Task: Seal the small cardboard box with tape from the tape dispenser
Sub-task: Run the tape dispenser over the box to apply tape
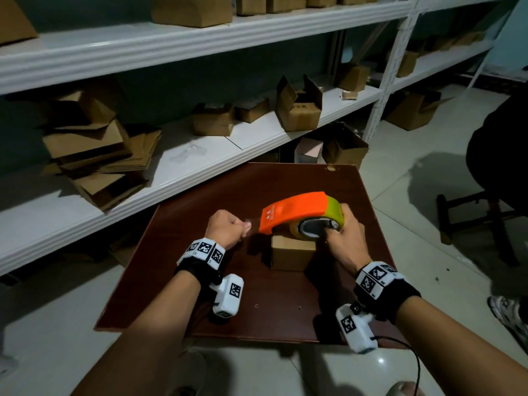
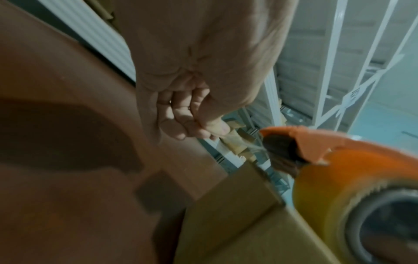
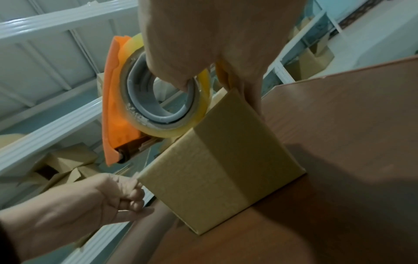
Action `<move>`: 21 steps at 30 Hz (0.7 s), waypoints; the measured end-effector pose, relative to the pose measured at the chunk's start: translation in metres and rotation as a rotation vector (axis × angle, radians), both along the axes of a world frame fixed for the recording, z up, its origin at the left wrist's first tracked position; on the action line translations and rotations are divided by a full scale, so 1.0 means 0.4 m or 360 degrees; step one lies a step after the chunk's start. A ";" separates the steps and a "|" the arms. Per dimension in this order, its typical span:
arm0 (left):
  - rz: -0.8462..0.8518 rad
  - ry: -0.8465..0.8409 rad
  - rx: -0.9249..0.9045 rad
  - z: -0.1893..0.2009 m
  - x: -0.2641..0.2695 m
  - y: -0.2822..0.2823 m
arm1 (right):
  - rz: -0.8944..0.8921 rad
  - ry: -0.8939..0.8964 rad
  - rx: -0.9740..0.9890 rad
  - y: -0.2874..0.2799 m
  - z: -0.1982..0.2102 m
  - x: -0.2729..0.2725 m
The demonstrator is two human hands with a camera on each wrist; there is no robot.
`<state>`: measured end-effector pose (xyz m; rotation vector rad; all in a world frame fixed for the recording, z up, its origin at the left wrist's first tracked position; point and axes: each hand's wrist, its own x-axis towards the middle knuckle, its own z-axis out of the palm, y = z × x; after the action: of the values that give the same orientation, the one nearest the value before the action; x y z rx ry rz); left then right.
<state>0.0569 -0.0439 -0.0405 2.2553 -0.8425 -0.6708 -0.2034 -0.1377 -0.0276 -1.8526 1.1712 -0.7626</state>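
Resting under right hand [image 1: 344,241], tape dispenser [image 1: 297,214] atop small cardboard box [image 1: 291,254]

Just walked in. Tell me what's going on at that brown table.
A person is taping up a small cardboard box that stands on the brown table. The right hand grips the orange tape dispenser over the box's top, a finger hooked into the roll's core. The left hand pinches the free end of the tape, drawn out beyond the box's left side. No tape visibly laid on the box yet.
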 end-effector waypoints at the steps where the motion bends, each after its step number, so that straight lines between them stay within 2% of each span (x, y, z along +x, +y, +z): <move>1: 0.0020 0.0015 0.0002 -0.007 -0.005 0.000 | 0.0010 0.0007 0.0010 -0.001 0.000 0.002; 8: 0.0131 0.0069 0.0020 -0.039 -0.042 -0.001 | 0.0006 0.0055 0.0100 0.008 0.003 0.011; 21: -0.0019 -0.0059 0.0068 -0.091 -0.131 -0.020 | 0.0033 0.0060 0.0114 0.006 0.013 0.011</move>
<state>0.0047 -0.0517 -0.0771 2.3087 -0.8680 -0.6605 -0.1989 -0.1354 -0.0222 -1.8243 1.1863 -0.6680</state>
